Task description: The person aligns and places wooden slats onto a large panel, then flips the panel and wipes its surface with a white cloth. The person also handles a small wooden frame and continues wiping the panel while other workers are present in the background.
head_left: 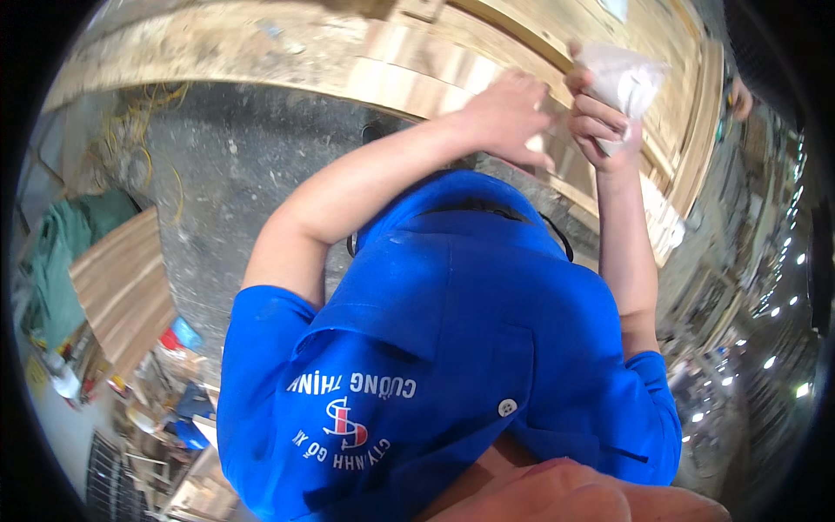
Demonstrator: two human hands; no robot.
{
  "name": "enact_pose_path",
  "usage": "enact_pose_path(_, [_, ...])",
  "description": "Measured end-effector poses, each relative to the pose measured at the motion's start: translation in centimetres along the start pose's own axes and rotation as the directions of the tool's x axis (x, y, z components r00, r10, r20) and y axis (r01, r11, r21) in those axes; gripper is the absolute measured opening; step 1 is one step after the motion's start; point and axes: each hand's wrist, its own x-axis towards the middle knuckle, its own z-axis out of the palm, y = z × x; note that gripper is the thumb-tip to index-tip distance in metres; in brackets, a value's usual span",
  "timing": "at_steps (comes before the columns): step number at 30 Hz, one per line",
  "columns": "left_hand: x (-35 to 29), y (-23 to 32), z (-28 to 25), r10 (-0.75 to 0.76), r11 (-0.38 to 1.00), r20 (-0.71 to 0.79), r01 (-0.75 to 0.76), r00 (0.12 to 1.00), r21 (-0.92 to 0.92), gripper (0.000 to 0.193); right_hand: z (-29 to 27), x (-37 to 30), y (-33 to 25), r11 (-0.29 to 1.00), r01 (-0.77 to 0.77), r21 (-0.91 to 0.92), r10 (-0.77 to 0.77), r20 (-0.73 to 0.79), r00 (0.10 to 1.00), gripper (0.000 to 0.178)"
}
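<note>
My right hand (600, 126) is closed round a crumpled, translucent whitish plastic bag (628, 80), raised above the wooden workpiece. What the bag contains is unclear. My left hand (511, 117) hovers close beside it, slightly blurred, its fingers apart and nothing seen in them. Beneath the left hand runs a light wooden board (409, 76) with striped, joined strips. Whether the left fingers touch the wood cannot be made out.
A framed wooden panel (644, 26) lies beyond my hands. Another person's hand (741, 100) shows at the far right. On the left, a striped board (129, 291) leans by a green cloth (70, 252), and yellow cords (143, 130) lie on the grey floor (235, 143).
</note>
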Motion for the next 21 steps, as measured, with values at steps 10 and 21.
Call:
enact_pose_path(10, [4.7,5.6,3.2,-0.187,0.933,-0.023,0.185,0.982,0.308,0.063,-6.5,-31.2,-3.5,0.387,0.918,-0.082,-0.899,-0.253,0.357,0.035])
enact_pose_path(21, [11.1,10.9,7.3,-0.32,0.882,0.037,0.284,0.947,0.377,0.065,-22.7,-54.1,-10.5,-0.015,0.987,-0.16,-0.932,-0.354,-0.072,0.033])
